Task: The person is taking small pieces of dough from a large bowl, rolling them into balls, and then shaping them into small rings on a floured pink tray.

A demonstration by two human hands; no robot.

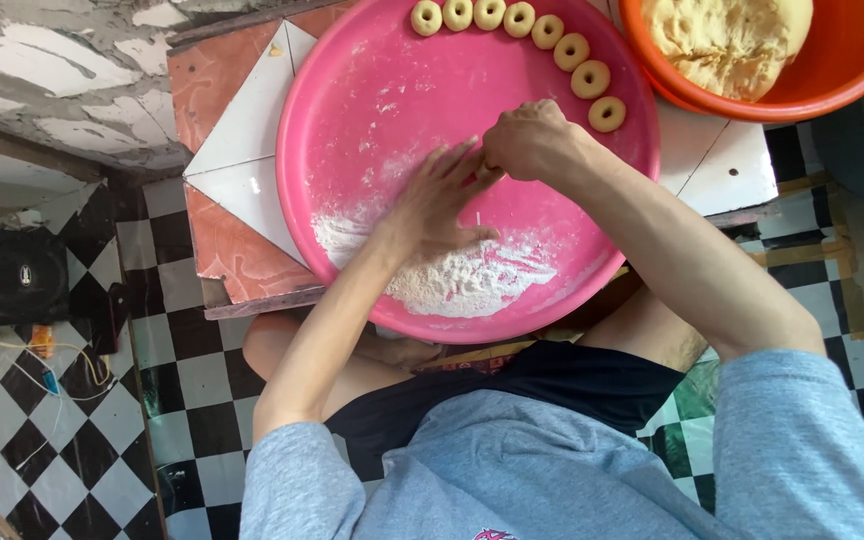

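A big round pink tray (372, 70) lies on a low tiled stand. Several small dough rings (572, 50) line its far rim in a curved row. A heap of white flour (457, 280) sits at the tray's near side. My left hand (437, 205) lies flat on the tray with fingers stretched out, just above the flour. My right hand (527, 140) is curled into a loose fist at the left hand's fingertips, pressing down on the tray. Whether dough lies under either hand is hidden.
An orange bowl (852, 70) holding a lump of pale dough (727, 40) stands at the top right, beside the tray. The stand (242, 140) has white and reddish tiles. A black speaker (17, 275) and wires sit on the checkered floor (82, 440) at left.
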